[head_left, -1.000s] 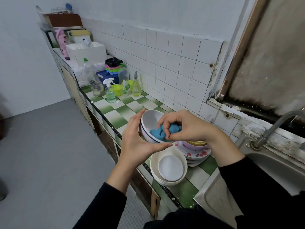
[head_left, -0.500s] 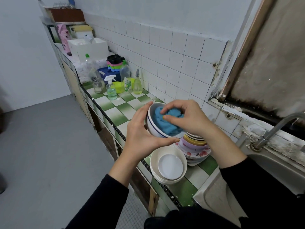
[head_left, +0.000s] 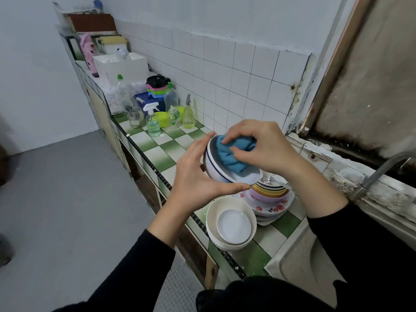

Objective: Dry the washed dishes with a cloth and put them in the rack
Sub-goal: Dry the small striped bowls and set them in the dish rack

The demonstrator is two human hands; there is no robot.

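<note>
Bowl (head_left: 221, 170): tilted, cupped by left hand (head_left: 195, 174) above desk (head_left: 162, 154).
Cloth (head_left: 234, 154): blue, inside bowl, pinched by right hand (head_left: 263, 149).

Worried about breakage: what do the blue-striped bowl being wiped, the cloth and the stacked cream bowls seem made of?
Blue-striped bowl: glossy white, probably glazed ceramic, possibly melamine. Cloth: soft, bunched blue fabric, likely microfibre or terry. Cream bowls: duller sheen, thin rims, probably melamine or plastic.

Head-worn wide-angle view, forward and down, close over left hand (head_left: 195, 176) and right hand (head_left: 264, 149) at the counter (head_left: 161, 156).
</note>
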